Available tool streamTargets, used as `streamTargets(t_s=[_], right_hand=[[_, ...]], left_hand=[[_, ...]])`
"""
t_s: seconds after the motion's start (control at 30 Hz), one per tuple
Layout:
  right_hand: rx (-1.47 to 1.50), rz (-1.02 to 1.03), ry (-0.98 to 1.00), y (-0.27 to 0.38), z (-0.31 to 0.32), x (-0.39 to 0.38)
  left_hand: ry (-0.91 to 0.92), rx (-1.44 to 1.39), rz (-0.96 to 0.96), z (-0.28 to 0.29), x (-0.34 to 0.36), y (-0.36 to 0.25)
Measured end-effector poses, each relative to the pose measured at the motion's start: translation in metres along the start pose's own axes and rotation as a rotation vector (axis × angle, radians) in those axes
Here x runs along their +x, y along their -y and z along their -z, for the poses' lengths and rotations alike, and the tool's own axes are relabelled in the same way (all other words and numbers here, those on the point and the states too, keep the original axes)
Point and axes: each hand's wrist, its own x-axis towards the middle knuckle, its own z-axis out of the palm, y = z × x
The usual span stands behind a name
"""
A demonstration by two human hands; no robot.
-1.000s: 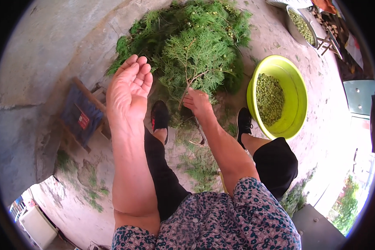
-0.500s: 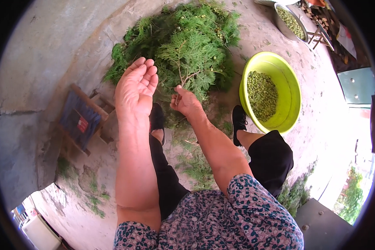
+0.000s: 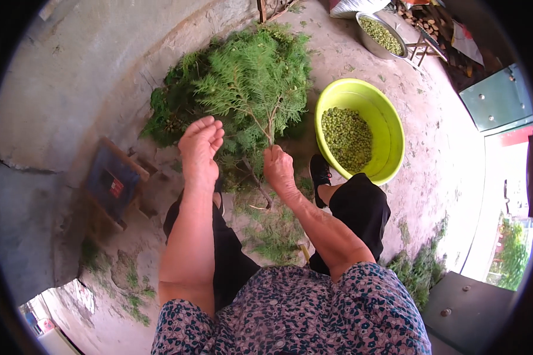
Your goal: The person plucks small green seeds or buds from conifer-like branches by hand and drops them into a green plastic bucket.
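Observation:
My right hand (image 3: 280, 170) grips a leafy evergreen branch (image 3: 269, 131) by its stem, with the fronds fanning out above it. My left hand (image 3: 199, 149) is raised just left of the branch, palm inward, fingers slightly bent, with nothing visible in it. Behind both hands lies a heap of green cut branches (image 3: 169, 106). Beside my right foot is a lime-green plastic tub (image 3: 385, 148) partly filled with small green round seeds or cones (image 3: 346, 139).
A steel basin (image 3: 401, 53) of similar green pieces sits at the back right by a folding stand (image 3: 423, 46) and a pile of wood pieces. To my left are a low wooden stool with a dark seat (image 3: 112, 180) and a concrete wall (image 3: 47, 106). Loose sprigs litter the floor.
My left hand has moved lower in view and turned inward. My right hand has lifted and turned back-up, bringing the branch more upright. The view has shifted, with the tub appearing farther left.

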Motion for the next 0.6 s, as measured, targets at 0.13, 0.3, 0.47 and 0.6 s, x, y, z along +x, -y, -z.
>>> streamTargets(t_s=[0.13, 0.3, 0.47, 0.6], right_hand=[[0.095, -0.289, 0.142, 0.039, 0.051, -0.011], [0.085, -0.183, 0.165, 0.060, 0.095, -0.038], [0.189, -0.028, 0.235, 0.078, 0.130, -0.069], [0.413, 0.036, 0.046, 0.074, 0.175, -0.081]], left_hand=[[0.130, 0.190, 0.006, -0.015, -0.041, 0.032], [0.267, 0.053, -0.015, -0.039, -0.085, 0.044], [0.281, -0.118, 0.000, -0.024, -0.104, 0.040], [0.342, -0.241, 0.107, -0.005, -0.131, 0.031]])
